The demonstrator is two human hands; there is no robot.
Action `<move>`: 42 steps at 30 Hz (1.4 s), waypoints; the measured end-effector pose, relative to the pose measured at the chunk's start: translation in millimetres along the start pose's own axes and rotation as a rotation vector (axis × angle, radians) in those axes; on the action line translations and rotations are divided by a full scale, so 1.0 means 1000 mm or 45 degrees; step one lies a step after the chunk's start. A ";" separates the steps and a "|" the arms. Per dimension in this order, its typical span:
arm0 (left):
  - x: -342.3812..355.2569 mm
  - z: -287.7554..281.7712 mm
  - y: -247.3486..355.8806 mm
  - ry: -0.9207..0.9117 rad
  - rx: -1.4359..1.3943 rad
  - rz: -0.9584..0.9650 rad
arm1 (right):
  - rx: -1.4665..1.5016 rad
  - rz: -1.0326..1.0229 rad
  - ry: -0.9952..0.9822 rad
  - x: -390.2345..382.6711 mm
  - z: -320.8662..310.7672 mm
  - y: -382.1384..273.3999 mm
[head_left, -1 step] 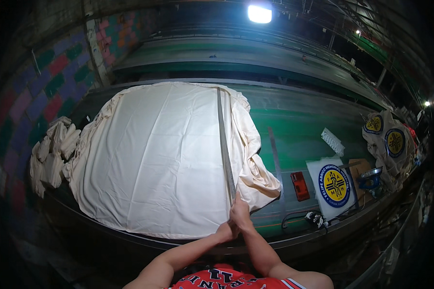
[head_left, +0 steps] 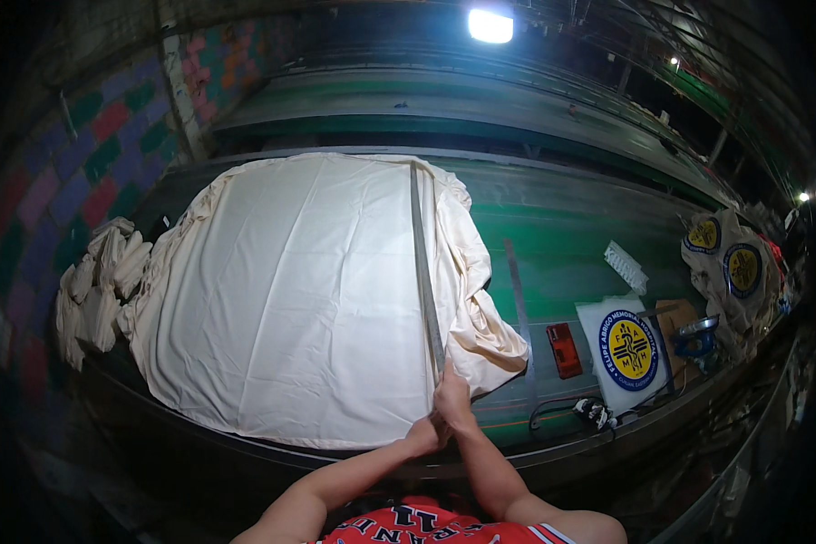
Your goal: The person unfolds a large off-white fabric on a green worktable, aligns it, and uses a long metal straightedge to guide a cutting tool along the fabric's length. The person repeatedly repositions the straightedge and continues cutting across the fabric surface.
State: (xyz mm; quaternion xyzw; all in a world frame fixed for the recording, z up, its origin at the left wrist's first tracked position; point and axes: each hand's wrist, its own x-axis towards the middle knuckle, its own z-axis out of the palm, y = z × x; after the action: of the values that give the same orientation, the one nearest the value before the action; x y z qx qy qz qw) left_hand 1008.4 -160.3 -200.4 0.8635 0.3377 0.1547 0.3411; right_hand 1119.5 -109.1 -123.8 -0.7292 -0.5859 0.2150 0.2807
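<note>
A large sheet of cream cloth lies spread over the green table, smooth in the middle and bunched along its left and right sides. A long, narrow, flat grey strip runs across it from the far edge to the near edge, by the bunched right side. My right hand is closed around the strip's near end, above the cloth's front edge. Just below and touching it is my left hand, closed at the table's front edge. What the left fingers hold is hidden.
Bundled cloth lies at the left end. To the right are a red rectangular case, a sheet with a round blue-and-yellow emblem, a white lettered piece, a dark cord and emblem-printed cloth. More long tables stand behind.
</note>
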 end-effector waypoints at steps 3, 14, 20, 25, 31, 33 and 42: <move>-0.001 0.000 0.002 -0.047 0.087 0.038 | 0.093 -0.026 0.106 0.018 -0.002 0.007; 0.004 -0.017 0.023 -0.460 0.035 0.021 | 0.570 0.219 -0.052 0.102 0.010 0.014; -0.004 -0.003 0.024 -0.551 0.089 0.049 | 1.725 0.739 -0.376 0.117 -0.008 -0.002; 0.007 -0.014 0.034 -0.732 0.075 -0.098 | 1.271 0.395 -0.288 0.085 -0.016 -0.010; 0.010 -0.021 0.039 0.054 0.162 0.055 | 0.793 0.237 -0.212 0.031 -0.027 -0.018; 0.012 -0.016 0.040 0.372 0.268 0.136 | 0.808 0.231 -0.210 0.021 -0.031 -0.021; 0.018 0.005 0.023 0.161 0.164 0.031 | 0.752 0.254 -0.243 0.009 -0.047 -0.024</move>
State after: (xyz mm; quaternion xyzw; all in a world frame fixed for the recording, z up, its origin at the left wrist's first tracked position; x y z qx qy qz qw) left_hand 1034.8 -162.7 -187.8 0.8761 0.3574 0.1911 0.2610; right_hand 1133.7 -104.3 -72.3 -0.6465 -0.4474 0.4697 0.4015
